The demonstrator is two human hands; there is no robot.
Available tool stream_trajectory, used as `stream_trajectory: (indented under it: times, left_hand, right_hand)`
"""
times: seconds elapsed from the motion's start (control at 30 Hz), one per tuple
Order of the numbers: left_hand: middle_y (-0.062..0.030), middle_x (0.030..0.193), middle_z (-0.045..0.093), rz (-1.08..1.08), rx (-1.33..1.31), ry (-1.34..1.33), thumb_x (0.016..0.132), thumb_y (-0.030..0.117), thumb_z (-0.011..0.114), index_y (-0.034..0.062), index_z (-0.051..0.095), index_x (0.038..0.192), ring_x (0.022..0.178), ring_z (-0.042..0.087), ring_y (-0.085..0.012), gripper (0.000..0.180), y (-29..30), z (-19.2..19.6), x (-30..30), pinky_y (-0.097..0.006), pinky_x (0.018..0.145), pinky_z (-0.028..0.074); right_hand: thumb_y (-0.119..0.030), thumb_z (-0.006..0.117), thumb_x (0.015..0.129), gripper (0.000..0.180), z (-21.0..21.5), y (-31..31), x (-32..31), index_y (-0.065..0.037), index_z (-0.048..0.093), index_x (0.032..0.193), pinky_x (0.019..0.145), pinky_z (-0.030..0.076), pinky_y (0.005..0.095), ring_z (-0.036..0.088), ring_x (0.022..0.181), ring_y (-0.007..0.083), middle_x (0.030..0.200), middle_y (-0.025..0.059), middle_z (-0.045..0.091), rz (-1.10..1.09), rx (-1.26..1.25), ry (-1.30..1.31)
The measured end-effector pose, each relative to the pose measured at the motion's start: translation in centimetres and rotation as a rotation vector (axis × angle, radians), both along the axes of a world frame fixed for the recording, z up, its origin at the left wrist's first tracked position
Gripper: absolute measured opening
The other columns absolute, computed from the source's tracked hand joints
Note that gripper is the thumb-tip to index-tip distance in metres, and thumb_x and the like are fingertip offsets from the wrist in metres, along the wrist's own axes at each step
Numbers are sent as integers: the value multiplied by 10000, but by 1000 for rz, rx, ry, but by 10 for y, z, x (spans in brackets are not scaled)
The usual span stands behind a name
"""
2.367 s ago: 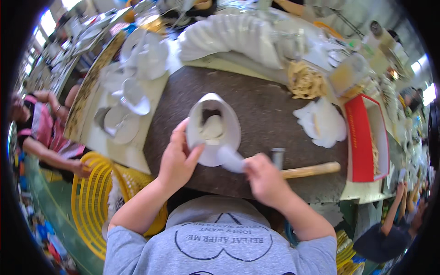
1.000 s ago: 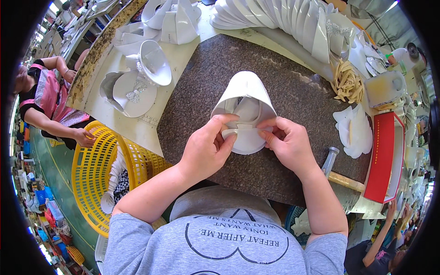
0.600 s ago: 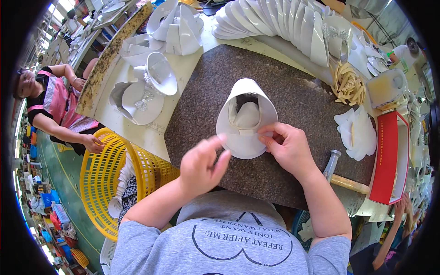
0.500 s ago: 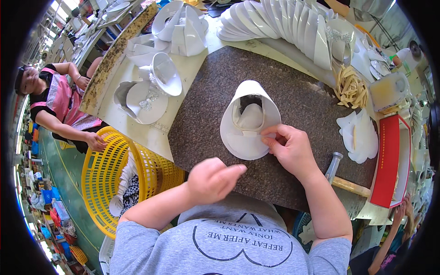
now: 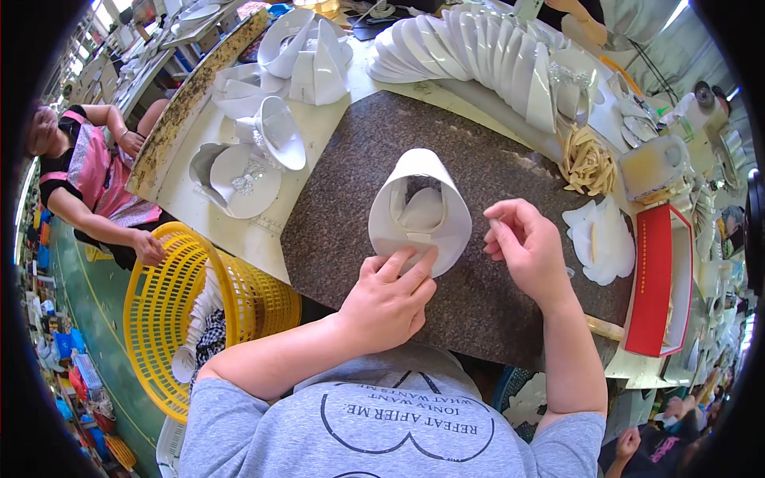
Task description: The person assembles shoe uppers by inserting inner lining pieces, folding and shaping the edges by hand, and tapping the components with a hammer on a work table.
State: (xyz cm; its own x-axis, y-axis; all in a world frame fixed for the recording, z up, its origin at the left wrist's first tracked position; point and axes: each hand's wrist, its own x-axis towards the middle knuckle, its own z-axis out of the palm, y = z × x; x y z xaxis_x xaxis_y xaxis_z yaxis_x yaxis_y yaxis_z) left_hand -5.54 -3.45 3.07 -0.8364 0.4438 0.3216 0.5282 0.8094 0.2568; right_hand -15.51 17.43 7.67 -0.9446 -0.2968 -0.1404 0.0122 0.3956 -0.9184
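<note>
A white curved shoe upper, with a rounded opening and a dark patch inside, lies on the dark stone slab in front of me. My left hand rests on its near end, palm down, with the index and middle fingers stretched out over the white surface. Just to its right, my right hand hovers apart from it. The thumb and fingertips are pinched together there; anything between them is too small to make out.
Finished-looking white uppers with glittering bows stand at the left. A long row of white uppers curves along the back. Tan strips, flat white pieces and a red box lie right. A person sits beyond the yellow basket.
My left hand has come forward onto the upper's near end. My right hand has let go of its edge and drawn off to the right. The hammer is now mostly hidden behind my right arm.
</note>
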Motion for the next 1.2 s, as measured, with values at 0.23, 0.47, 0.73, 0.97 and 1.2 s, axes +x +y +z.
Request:
stream_trajectory:
  times: [0.23, 0.47, 0.73, 0.97, 1.2]
  left_hand:
    - [-137, 1219, 590, -87, 277, -22, 789, 74, 630, 72, 614, 901, 1043, 555, -289, 114, -6, -6, -17, -372, 828, 439]
    - [-86, 1146, 578, 106, 1541, -441, 1003, 80, 461, -5, 518, 1234, 1040, 559, -159, 253, -44, -5, -19, -302, 917, 451]
    - [-78, 1408, 498, -272, 1916, -1171, 974, 133, 567, 90, 329, 1496, 1229, 537, -187, 575, -25, -24, -19, -370, 1013, 463]
    - [-85, 1383, 516, -356, 1783, -927, 973, 78, 553, 129, 339, 1498, 1221, 538, -180, 569, -19, -14, -8, -371, 1018, 449]
    - [-80, 1278, 579, -313, 1760, -1419, 941, 94, 608, 100, 429, 1427, 1161, 573, -206, 518, -25, -21, -14, -398, 956, 491]
  right_hand:
    - [-216, 692, 878, 354, -42, -23, -8, -8, 548, 1126, 709, 510, 383, 637, 743, 285, 832, 118, 628, 145, 252, 304]
    - [-198, 629, 960, 249, -6, -23, 34, -46, 552, 1141, 491, 420, 214, 512, 567, 66, 775, 4, 590, 11, -461, -457]
    - [-214, 641, 955, 288, -19, -36, 79, -47, 533, 1162, 484, 433, 205, 541, 572, 65, 789, 2, 585, 147, -653, -678]
    - [-210, 627, 961, 319, -5, -19, 75, -49, 506, 1209, 472, 447, 210, 555, 556, 74, 776, 13, 593, 166, -493, -648]
    - [-220, 638, 955, 395, -25, -22, 81, -56, 461, 1268, 477, 439, 192, 543, 549, 62, 801, 16, 606, 276, -499, -711]
